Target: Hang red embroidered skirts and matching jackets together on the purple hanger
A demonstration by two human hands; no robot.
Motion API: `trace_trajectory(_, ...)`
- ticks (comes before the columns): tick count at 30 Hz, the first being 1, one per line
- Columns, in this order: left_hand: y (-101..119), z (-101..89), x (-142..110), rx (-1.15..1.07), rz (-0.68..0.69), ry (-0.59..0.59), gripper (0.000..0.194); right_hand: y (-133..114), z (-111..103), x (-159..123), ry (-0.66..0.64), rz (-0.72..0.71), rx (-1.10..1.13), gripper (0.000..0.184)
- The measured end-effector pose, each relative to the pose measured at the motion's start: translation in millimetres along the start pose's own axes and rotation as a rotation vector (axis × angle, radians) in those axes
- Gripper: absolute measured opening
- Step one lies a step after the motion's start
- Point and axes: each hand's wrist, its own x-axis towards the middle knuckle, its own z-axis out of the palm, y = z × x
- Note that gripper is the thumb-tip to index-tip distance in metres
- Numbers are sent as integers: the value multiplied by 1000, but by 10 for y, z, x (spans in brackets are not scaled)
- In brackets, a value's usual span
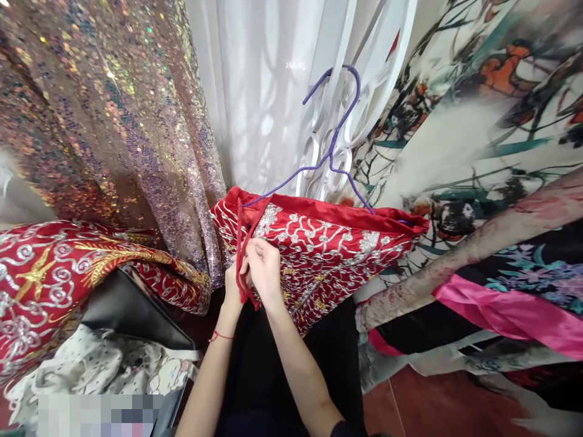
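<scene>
A red garment (319, 243) with silver and gold embroidery hangs from a purple wire hanger (331, 145) in the middle of the view. At its left end, a thin red cord (239, 243) drops from the waistband. My right hand (264, 267) is closed, its fingertips pinched at the cord. My left hand (235, 282), with a red string on its wrist, is behind the cord, close against the right hand. Its fingers are partly hidden but look curled around the same cord. The cord's loose lower part hangs just under both hands.
Sequined fabric (136, 109) hangs at the left. Below it lie another red embroidered cloth (40, 285), a black leather-like item (136, 303) and a dotted white cloth (82, 364). A white scrolled frame (387, 73) stands behind the hanger. Rolled fabrics (455, 249) lean at the right above red floor tiles (410, 400).
</scene>
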Motion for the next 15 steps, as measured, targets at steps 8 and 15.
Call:
trace_trajectory(8, 177, 36, 38, 106, -22, 9, 18, -243, 73, 237, 68, -48, -103, 29)
trace_trajectory(15, 324, -4, 140, 183, -41, 22, 17, -120, 89, 207, 76, -67, 4, 27)
